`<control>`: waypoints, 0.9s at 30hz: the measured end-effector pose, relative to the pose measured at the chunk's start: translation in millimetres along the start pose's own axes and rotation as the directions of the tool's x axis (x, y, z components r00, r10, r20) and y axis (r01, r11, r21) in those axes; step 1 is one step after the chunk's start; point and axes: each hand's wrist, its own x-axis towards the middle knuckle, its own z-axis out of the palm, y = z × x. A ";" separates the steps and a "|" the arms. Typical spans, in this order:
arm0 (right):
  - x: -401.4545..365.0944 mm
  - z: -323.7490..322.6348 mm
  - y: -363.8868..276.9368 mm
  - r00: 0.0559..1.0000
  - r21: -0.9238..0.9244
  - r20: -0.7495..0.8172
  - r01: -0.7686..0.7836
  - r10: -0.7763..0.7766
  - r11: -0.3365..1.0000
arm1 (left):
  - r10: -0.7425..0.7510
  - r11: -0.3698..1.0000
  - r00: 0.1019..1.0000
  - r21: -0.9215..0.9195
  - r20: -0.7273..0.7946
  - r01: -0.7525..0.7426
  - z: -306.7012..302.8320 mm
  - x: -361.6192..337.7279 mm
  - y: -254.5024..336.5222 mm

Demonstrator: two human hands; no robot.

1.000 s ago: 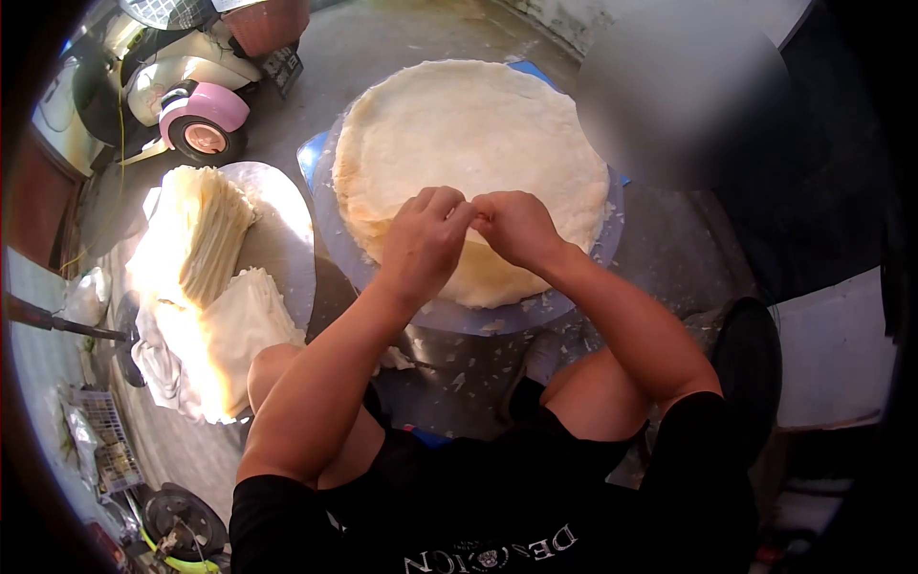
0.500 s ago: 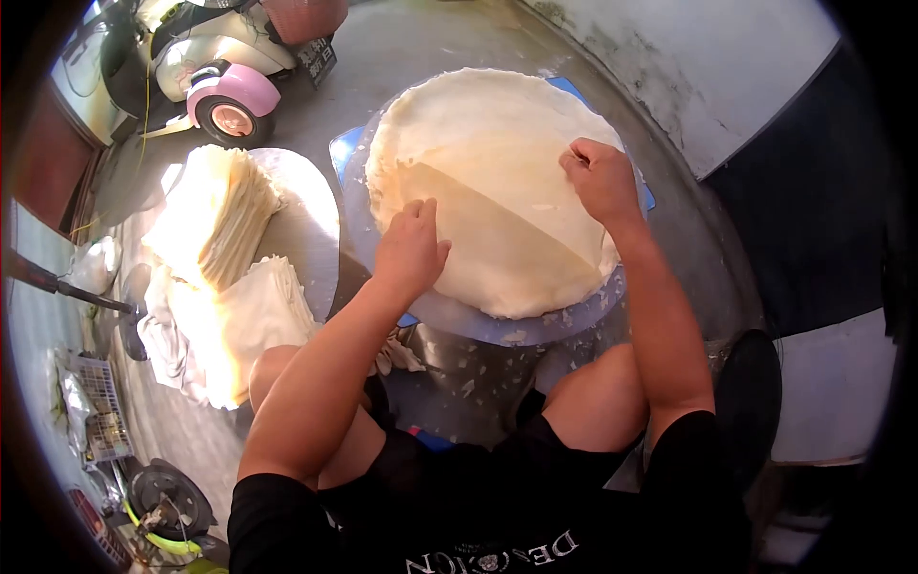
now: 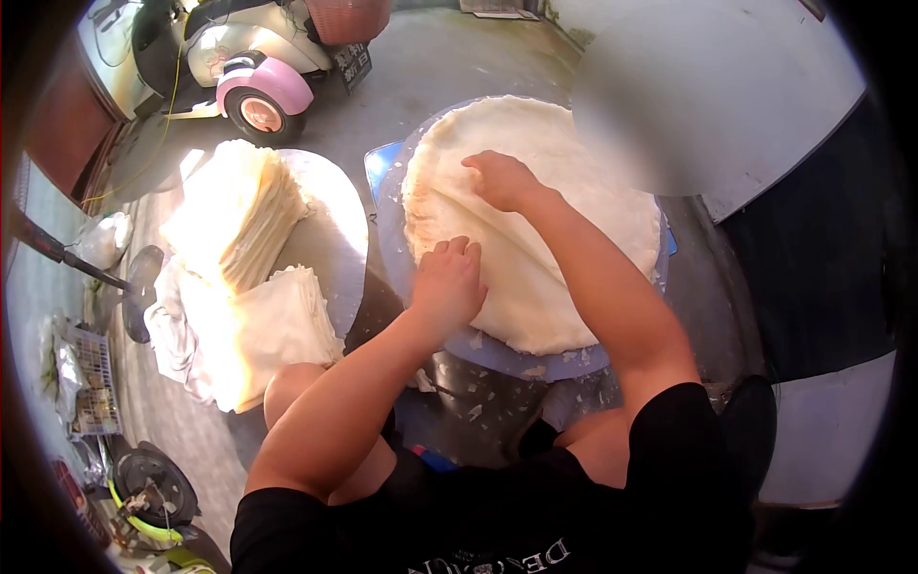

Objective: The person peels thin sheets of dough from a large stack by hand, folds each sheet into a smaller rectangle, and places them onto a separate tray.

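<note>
A large round stack of thin pale sheets (image 3: pixel 545 134) lies on a round board (image 3: pixel 392 225) in front of me. My left hand (image 3: pixel 448 287) rests at the near left part of the stack, fingers bent and slightly apart, with no sheet visibly gripped. Above it, my right hand (image 3: pixel 502 180) is closed over the upper left of the stack; what its fingertips hold is too small to make out. A raised crease runs diagonally across the top sheet between the hands.
Left of me, a tall pile of folded sheets (image 3: pixel 239 210) and a lower pile (image 3: pixel 282 330) share another round board (image 3: pixel 335 201). Beyond stands a scooter with a pink fender (image 3: pixel 273 81). A blurred grey shape (image 3: pixel 650 105) covers the upper right.
My right hand has moved left across the stack. The darker triangular area on top has given way to a diagonal crease. A blurred shape has appeared at upper right, and the view has shifted.
</note>
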 end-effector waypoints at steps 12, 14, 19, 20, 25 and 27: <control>0.8 -4.5 7.6 0.999 -0.097 -0.035 -0.016 0.013 0.995 | 0.058 0.998 0.998 -0.038 -0.004 -0.058 8.2 13.1 0.6; -0.9 -20.4 5.9 0.999 0.146 -0.005 -0.046 0.048 0.988 | 0.060 0.992 0.997 -0.105 -0.052 -0.065 10.4 14.3 1.1; -17.1 -61.9 -22.0 0.998 0.019 0.070 -0.003 0.002 1.000 | -0.104 0.895 0.994 -0.440 -0.042 0.075 22.3 34.0 -3.0; -19.8 -68.3 -28.5 0.995 -0.068 0.095 0.021 -0.014 0.997 | -0.246 0.680 0.968 -0.701 0.059 0.215 25.6 44.3 -7.5; -22.3 -77.0 -27.9 0.999 -0.141 -0.002 0.039 -0.040 0.989 | -0.384 -0.338 0.869 -0.923 0.314 0.184 34.1 94.7 -33.4; -26.3 -81.3 -25.8 0.995 -0.166 -0.067 0.059 -0.071 0.984 | -0.344 -0.377 0.897 -0.916 0.276 0.138 35.6 118.4 -34.8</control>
